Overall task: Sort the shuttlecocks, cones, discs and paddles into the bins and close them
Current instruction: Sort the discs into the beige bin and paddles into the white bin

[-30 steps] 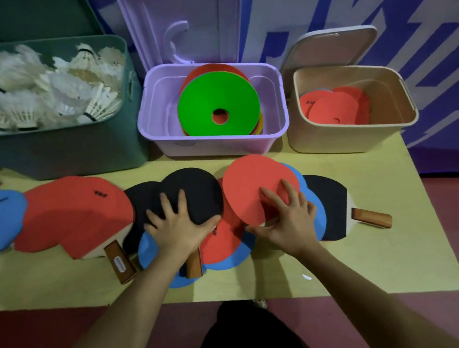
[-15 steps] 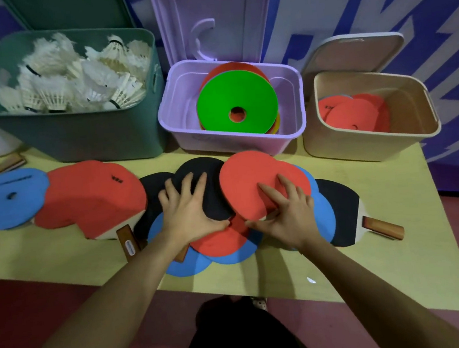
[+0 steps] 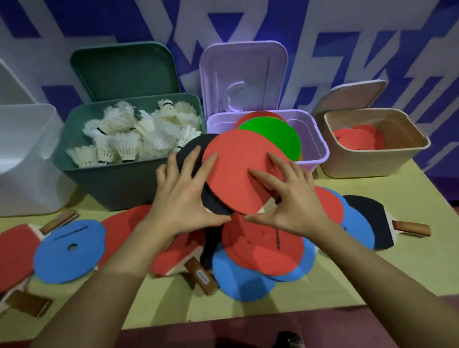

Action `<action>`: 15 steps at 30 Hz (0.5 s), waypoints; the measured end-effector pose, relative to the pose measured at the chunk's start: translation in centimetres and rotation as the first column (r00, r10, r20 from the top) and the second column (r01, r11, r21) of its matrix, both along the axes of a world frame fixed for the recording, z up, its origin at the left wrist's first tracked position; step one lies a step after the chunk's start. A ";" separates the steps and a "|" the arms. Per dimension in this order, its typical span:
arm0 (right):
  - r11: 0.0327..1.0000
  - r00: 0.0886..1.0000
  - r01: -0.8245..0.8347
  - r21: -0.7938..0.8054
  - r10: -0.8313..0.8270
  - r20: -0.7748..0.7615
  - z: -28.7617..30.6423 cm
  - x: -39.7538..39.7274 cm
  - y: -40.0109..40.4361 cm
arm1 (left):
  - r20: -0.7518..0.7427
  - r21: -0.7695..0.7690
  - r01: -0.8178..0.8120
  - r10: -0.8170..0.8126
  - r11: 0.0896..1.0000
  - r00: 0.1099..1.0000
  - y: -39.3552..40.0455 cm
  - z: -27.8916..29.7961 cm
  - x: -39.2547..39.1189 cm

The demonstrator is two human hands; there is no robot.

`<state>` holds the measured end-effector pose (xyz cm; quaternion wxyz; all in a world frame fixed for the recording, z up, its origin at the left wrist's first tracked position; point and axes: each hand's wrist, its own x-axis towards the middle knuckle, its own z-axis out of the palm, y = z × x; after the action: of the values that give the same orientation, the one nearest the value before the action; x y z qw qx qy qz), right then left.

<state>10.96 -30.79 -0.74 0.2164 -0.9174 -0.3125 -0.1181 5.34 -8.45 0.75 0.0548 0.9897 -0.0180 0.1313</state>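
1. Two flat round pieces are being held up above the table (image 3: 401, 240), in front of the purple bin (image 3: 315, 147): a red disc (image 3: 239, 170) on top and a black disc (image 3: 192, 155) tucked under its left side.
2. The left hand (image 3: 185, 199) is holding the black disc, with fingers spread flat on top and the thumb squeezing at the near edge.
3. The right hand (image 3: 288, 195) is holding the red disc the same way, with fingers on top and the thumb pinching the near edge.
4. To do this step well, I think both pieces should stay flat and pressed together, so the bottom one is not sliding out.
5. The tan bin (image 3: 409, 153) is already holding red discs, so I think the red one is going there. I cannot tell where the black one belongs.
6. More discs and paddles are waiting on the table. The green bin (image 3: 114, 181) is full of shuttlecocks (image 3: 127, 142).
7. A red disc on the pile (image 3: 265, 244) is showing a short line of dark print, too small to read. A paddle handle (image 3: 203, 277) is showing a small label, also too blurry to read.
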 end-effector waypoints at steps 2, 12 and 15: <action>1.000 0.999 0.013 0.019 -0.013 0.032 1.4 -1.2 3.0 | 0.015 -0.007 0.026 -0.026 1.000 1.000 3.0 1.5 -0.9; 0.995 0.982 -0.024 0.099 0.005 0.190 6.8 -4.5 14.9 | 0.173 0.043 0.116 -0.122 0.992 0.977 15.6 7.4 -4.6; 0.993 0.983 -0.046 0.112 0.025 0.182 6.8 -3.6 18.0 | 0.166 0.080 0.095 -0.107 0.992 0.980 18.5 7.7 -4.0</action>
<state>7.39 -12.78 6.09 0.2424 -0.8831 -0.3395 -0.2148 1.33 10.01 8.42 0.0242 0.9740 -0.0776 0.2115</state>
